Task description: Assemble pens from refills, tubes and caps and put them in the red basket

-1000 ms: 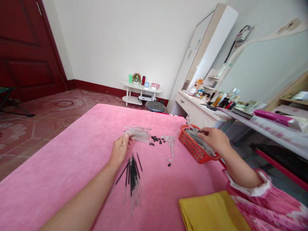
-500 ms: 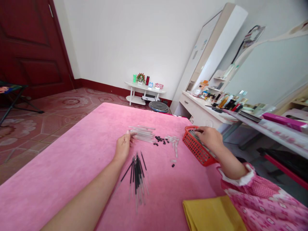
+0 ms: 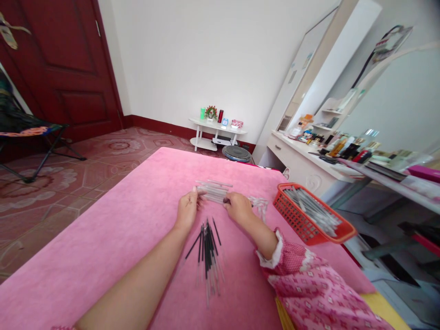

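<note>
Clear pen barrels (image 3: 216,192) lie side by side in a row on the pink cloth. At their left end is my left hand (image 3: 187,208), its thumb and fingers closed on what looks like one clear barrel; blur hides the detail. My right hand (image 3: 239,207) is at the right end of the row, fingers curled together near a small dark piece. It covers most of the small black plugs, and what it grips is unclear. Small clear pieces (image 3: 263,206) lie just right of it. Black ink refills (image 3: 207,247) are fanned out nearer to me.
A red plastic basket (image 3: 295,217) filled with greyish pens stands at the table's right edge. Yellow cloth (image 3: 381,307) shows under my right sleeve. Beyond the pink-covered table (image 3: 113,229) are a low white stand (image 3: 202,142) and a dressing table (image 3: 292,156) crowded with bottles.
My right hand has left the basket and moved left to the barrels and black plugs. My left hand stays at the barrels' left end. The view has shifted slightly.
</note>
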A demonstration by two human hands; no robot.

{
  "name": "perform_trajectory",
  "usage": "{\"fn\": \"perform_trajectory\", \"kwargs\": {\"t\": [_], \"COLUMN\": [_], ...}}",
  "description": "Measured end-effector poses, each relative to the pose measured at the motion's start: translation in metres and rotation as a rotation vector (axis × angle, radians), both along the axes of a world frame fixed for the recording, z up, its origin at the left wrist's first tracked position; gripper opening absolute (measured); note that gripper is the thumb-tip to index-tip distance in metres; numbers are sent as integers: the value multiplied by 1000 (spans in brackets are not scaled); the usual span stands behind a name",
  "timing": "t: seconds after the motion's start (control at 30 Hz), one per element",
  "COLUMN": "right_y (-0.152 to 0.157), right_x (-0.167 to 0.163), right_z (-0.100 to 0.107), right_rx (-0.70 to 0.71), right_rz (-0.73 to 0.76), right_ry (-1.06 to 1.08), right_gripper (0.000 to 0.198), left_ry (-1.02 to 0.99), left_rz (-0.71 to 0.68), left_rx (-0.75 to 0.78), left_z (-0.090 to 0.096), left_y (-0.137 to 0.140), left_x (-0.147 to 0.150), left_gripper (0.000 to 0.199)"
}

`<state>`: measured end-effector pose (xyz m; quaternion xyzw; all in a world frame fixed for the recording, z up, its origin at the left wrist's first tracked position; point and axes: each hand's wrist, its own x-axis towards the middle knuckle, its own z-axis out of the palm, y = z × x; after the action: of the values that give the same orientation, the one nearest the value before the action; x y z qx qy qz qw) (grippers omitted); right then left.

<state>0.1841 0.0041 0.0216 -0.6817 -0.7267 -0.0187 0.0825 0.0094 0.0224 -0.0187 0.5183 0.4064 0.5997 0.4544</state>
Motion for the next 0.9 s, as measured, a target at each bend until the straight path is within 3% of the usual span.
{"fn": "perform_trajectory", "kwargs": {"t": [0.23, 0.4, 0.53, 0.67, 0.9], "right_y": [-8, -30, -45, -52, -70], "right_x": [2, 2, -7, -14, -22], "right_z": [3, 17, 17, 15, 18], "right_rx": [24, 61, 56, 43, -262], "right_rz": [-53, -45, 85, 52, 86], "right_ry": [-22, 160, 300, 343, 118], "right_gripper": [18, 15, 9, 15, 24], "left_ry": [92, 164, 69, -35, -349], "left_rz": [-9, -89, -204, -186, -55], "left_rx": [27, 58, 47, -17, -184], "left_z": [0, 8, 15, 14, 7], "left_y": [0, -4, -11, -11, 0], "left_x": [1, 6, 11, 9, 3], "left_gripper": [48, 36, 32, 28, 35]}}
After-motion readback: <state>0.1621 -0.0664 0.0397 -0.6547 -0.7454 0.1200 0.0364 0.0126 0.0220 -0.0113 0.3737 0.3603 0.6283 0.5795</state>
